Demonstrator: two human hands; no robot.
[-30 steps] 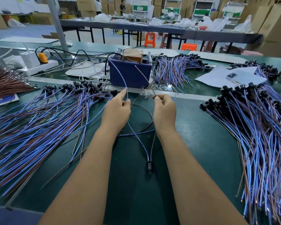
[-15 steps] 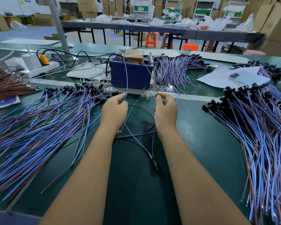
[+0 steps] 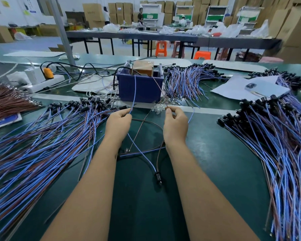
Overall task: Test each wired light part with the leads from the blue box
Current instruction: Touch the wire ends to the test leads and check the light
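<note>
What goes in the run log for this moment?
left hand: pinches blue lead | right hand: pinches brown lead | light part: on table, between forearms

A dark green bench [image 3: 207, 153] carries broad heaps of blue-and-brown wired parts at left [image 3: 42, 145] and right [image 3: 276, 145], a blue box [image 3: 141, 89] at centre back, a white power strip [image 3: 42, 84], paper sheets [image 3: 233, 89] and one wired part [image 3: 157, 176] near the front

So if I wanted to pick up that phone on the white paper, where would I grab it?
Pinch the phone by its long edges, coming from above. It lies flat, camera side up, on the paper, so only the edges offer a hold.
</note>
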